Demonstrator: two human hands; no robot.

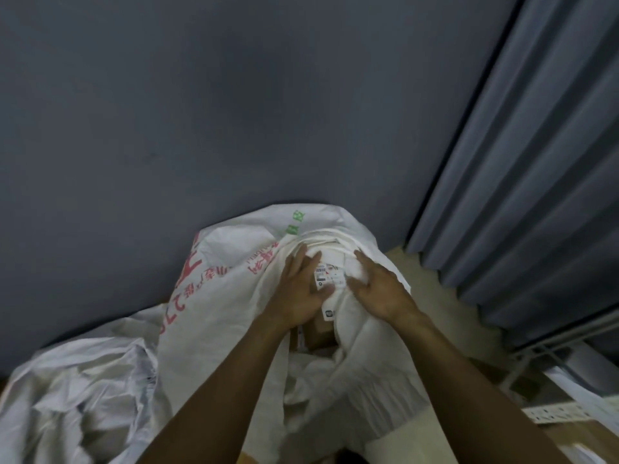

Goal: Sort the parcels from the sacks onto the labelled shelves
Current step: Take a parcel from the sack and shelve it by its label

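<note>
Centrally, the left hand (296,291) and right hand (382,291) clasp a white parcel (335,259) from either side, each grip curled round it, at the mouth of a red-printed sack (214,289) in mid-frame. A brown box (316,336) below is mostly hidden. A crumpled sack (77,396) lies lower left, and a curtain (536,162) hangs at right.

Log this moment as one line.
stage: unpacking | left hand: holds white parcel | right hand: holds same parcel | location: in printed sack | shelving: not yet
</note>
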